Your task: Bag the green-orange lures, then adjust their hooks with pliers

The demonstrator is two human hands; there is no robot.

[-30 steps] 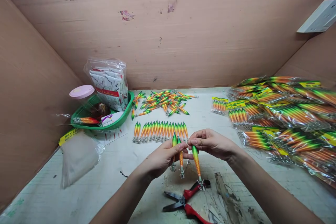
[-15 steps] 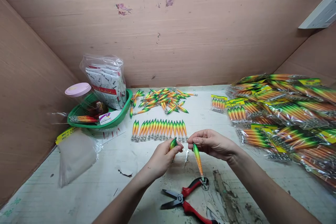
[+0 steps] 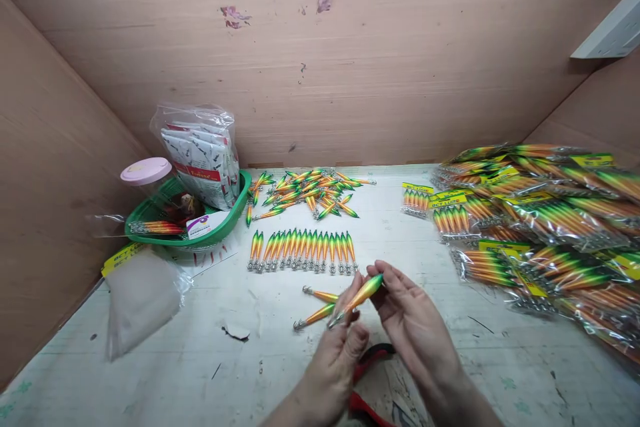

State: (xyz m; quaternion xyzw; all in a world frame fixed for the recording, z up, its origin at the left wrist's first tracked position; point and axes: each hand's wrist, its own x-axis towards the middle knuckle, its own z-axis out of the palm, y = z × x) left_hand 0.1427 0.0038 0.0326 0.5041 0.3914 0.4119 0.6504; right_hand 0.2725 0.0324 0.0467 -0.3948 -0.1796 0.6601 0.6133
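Your two hands meet low at centre over the bench (image 3: 150,373). One lure (image 3: 357,295) is pinched between them: right hand (image 3: 415,327) at its green head, left hand (image 3: 340,347) at the hooked tail. Long axis runs diagonal, head up-right, tail down-left, lifted clear of the bench. Body grades green through yellow to orange, slim and tapered. Two loose lures (image 3: 317,303) lie just left of your fingers; red-handled pliers (image 3: 367,357) sit beneath your hands.

We read "BCT LURE" on the yellow header cards (image 3: 447,197) of the packed lures at right; the red band (image 3: 204,174) on the bagged sachets, upper left, stays illegible to us.
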